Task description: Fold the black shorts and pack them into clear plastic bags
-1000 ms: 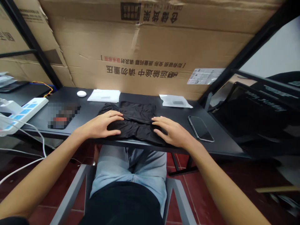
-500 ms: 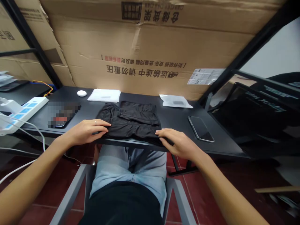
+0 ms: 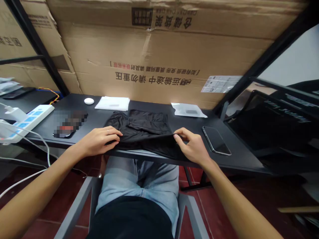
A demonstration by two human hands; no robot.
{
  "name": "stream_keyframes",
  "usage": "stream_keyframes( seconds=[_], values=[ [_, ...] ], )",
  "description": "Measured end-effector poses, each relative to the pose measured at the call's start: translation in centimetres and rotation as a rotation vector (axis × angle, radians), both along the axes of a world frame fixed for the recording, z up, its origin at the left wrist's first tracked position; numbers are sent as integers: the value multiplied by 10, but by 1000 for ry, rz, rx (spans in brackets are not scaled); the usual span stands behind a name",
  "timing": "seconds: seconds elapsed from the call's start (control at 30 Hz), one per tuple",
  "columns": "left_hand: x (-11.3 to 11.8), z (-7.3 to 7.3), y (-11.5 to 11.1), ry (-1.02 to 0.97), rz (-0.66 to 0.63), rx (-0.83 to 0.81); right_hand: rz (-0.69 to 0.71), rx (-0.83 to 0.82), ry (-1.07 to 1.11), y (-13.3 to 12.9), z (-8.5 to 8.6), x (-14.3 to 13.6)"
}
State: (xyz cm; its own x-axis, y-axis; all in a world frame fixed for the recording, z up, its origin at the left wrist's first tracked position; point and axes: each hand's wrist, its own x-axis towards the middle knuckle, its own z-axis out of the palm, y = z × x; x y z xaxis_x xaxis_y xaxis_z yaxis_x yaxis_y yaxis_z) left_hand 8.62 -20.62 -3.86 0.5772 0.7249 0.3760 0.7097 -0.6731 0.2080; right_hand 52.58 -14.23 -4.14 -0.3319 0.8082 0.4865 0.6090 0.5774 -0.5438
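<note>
A black garment point(image 3: 149, 127), partly folded over itself, lies along the front edge of the dark desk. Its exact kind is hard to make out. At its right, my right hand point(image 3: 193, 146) pinches the near layer between thumb and fingers and holds that edge raised off the desk. My left hand point(image 3: 101, 141), wearing a ring, is closed on the garment's left front corner. Between the two hands the lifted edge stretches in a slanting line, and the lower layer shows flat beneath it.
A phone point(image 3: 216, 140) lies to the right, another phone point(image 3: 71, 124), partly blurred, to the left. Behind are white sheets point(image 3: 112, 103), a translucent packet point(image 3: 188, 110) and a white oval case point(image 3: 89, 101). A power strip point(image 3: 30, 122) with cables sits left; cardboard point(image 3: 154, 46) stands behind.
My right hand has taken the garment's near right edge and lifted it up and away from me. My left hand stays at the left corner, its fingers drawn closer together.
</note>
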Motion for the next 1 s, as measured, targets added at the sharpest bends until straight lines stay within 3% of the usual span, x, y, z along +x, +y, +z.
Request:
stream_keyframes(
  seconds=[0.1,0.2,0.33,0.4,0.53,0.67,0.83,1.0],
  values=[
    [2,14,14,-106,42,-53,-27,17,16,11,5,-1],
    [12,33,49,-186,176,-90,-113,40,-37,38,14,-5],
    [33,49,97,-51,396,16,-230,73,-212,72,24,-18],
    [40,46,105,-5,402,94,-215,176,-260,72,23,-26],
    [33,23,88,63,248,105,60,278,-350,51,6,-34],
    [-5,2,62,-33,322,70,161,183,-466,38,-9,-34],
    [-52,-1,47,-13,270,-44,217,196,-348,38,-1,-59],
    [-46,2,41,149,420,-89,454,191,-366,31,3,-116]
  ],
)
